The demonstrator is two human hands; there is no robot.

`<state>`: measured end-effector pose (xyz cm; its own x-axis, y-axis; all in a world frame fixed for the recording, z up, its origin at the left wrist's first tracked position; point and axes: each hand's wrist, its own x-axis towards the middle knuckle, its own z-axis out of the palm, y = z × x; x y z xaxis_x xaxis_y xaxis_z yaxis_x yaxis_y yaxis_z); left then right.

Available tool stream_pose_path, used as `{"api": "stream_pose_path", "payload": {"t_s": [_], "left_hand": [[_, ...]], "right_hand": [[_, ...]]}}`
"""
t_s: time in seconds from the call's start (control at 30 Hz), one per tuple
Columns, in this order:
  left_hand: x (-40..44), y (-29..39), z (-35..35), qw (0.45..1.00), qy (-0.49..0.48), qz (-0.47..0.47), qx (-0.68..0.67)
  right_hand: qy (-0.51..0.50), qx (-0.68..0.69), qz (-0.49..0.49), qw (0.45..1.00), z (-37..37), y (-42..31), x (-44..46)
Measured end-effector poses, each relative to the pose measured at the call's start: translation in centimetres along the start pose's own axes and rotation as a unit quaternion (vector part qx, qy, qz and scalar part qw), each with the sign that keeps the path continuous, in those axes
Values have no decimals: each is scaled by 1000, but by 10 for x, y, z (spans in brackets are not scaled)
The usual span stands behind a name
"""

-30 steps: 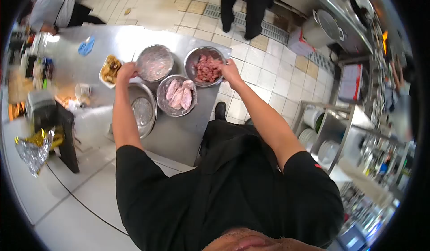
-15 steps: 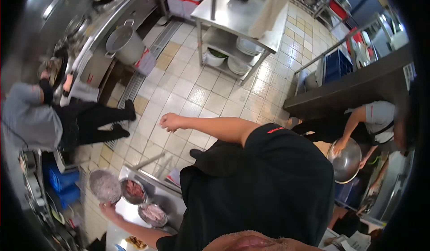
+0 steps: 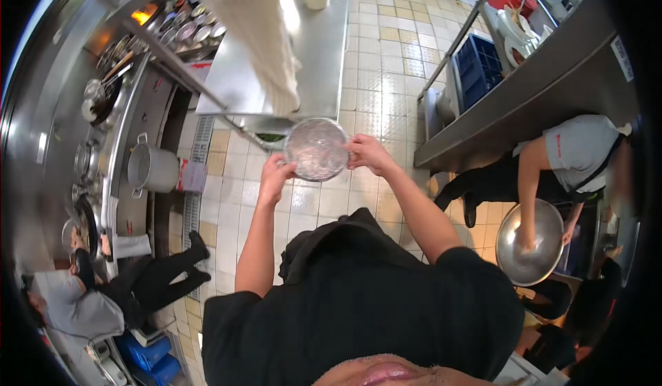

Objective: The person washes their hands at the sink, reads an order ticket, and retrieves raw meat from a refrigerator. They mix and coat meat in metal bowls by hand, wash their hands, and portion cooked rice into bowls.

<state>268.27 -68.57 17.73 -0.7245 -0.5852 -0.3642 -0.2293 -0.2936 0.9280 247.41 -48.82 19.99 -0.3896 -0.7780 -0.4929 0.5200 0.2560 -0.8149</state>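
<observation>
A round metal bowl (image 3: 317, 149) with pinkish contents under what looks like a shiny film is held up in front of me. My left hand (image 3: 277, 176) grips its lower left rim with the fingers closed. On the right side of the same rim, my right hand (image 3: 367, 154) is closed too. The bowl hangs above the tiled floor, near the close end of a steel table (image 3: 314, 62). What exactly is in the bowl is hard to make out.
A beige cloth (image 3: 252, 38) hangs over the steel table. A large pot (image 3: 155, 168) stands left by the stoves. One person works at the lower left. Another at the right has a hand in a big steel bowl (image 3: 529, 241). Shelving (image 3: 496, 89) runs along the right.
The view has turned away from the table with the bowls of meat. The covered bowl, earlier in my left hand alone, is now raised ahead of me, and my right hand has closed on its rim.
</observation>
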Motion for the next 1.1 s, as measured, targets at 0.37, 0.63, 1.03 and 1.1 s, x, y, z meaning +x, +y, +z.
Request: {"api": "stream_pose_path", "payload": {"t_s": [0.37,0.63,1.03,1.1], "left_hand": [[244,90,160,979,-177,88,58],[461,166,277,957,-108,147,226],[741,241,367,963,-101,49,245],[775,270,363,969,-39,17,243]], "right_hand": [[197,177,-138,954,-205,-91,47],[281,233,-147,919,-330,-164,103],[254,272,-217,903,-529,-311,323],[265,243,-185,914,-550,-364,358]]}}
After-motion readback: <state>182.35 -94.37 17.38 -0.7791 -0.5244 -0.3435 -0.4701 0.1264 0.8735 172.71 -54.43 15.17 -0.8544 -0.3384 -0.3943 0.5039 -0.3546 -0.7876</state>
